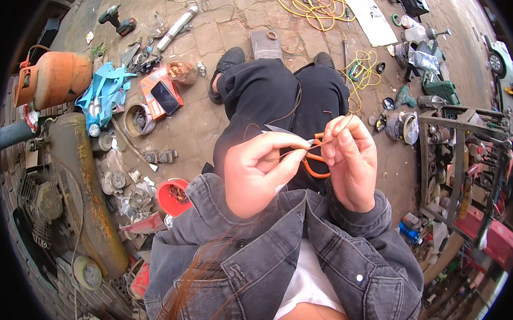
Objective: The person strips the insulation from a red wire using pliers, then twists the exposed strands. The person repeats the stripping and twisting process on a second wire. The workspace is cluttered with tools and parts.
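Note:
Above my lap, my left hand (261, 172) pinches a thin copper-coloured wire (322, 143) between thumb and fingertips. Close beside it, my right hand (353, 162) pinches the same wire, its fingers curled. A loose length of thin wire bends over the dark trousers (259, 91). Scissors with orange handles (306, 168) lie on my lap beneath the hands; the fingers partly hide them, and a blade tip shows beyond my left hand.
To the left are a red bucket (170, 199) of scrap, a phone (165, 98) on an orange box, a blue bag (102, 92) and an orange gas cylinder (61, 78). A yellow cable (313, 6) lies ahead. Rightward stand a metal frame (460, 168) and a green power tool (439, 88).

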The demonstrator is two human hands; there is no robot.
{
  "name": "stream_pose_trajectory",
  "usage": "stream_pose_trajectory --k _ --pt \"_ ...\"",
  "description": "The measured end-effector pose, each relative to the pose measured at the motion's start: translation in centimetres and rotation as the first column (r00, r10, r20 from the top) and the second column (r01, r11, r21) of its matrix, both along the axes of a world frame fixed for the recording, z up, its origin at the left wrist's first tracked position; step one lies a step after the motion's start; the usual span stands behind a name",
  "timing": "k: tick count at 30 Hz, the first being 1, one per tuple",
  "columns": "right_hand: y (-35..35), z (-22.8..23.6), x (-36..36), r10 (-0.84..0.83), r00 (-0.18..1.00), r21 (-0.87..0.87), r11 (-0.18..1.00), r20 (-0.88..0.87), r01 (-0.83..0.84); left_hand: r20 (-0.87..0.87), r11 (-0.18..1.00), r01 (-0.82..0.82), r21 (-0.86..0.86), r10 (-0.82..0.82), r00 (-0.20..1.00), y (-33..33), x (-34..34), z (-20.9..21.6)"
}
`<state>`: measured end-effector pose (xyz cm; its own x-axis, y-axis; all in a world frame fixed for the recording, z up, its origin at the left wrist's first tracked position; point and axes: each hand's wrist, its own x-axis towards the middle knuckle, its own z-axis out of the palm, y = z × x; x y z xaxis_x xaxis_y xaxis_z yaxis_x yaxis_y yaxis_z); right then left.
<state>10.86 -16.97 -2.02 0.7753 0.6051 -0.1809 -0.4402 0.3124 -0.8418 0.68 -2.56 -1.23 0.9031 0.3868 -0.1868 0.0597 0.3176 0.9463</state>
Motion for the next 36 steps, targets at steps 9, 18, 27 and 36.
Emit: stream_pose_trajectory --k 9,18,27,36 --pt "-0.1 0.0 -0.6 0.039 0.999 -0.084 0.996 0.039 -0.035 -0.049 0.953 -0.119 -0.278 0.109 0.993 -0.3 0.2 -0.8" --pt "0.1 0.0 -0.6 0.016 1.0 -0.128 0.992 -0.002 -0.016 -0.119 0.89 0.093 -0.446 -0.162 0.98 0.8 0.3 -1.6" --pt "0.1 -0.4 0.2 -0.073 0.952 -0.002 0.997 -0.298 0.076 0.042 0.8 0.198 -0.566 -0.212 0.976 1.0 0.4 -2.4" --pt "-0.1 -1.0 0.3 -0.049 0.953 -0.025 0.999 -0.3 0.043 -0.052 0.873 0.138 -0.467 -0.183 0.982 0.7 0.6 -2.0"
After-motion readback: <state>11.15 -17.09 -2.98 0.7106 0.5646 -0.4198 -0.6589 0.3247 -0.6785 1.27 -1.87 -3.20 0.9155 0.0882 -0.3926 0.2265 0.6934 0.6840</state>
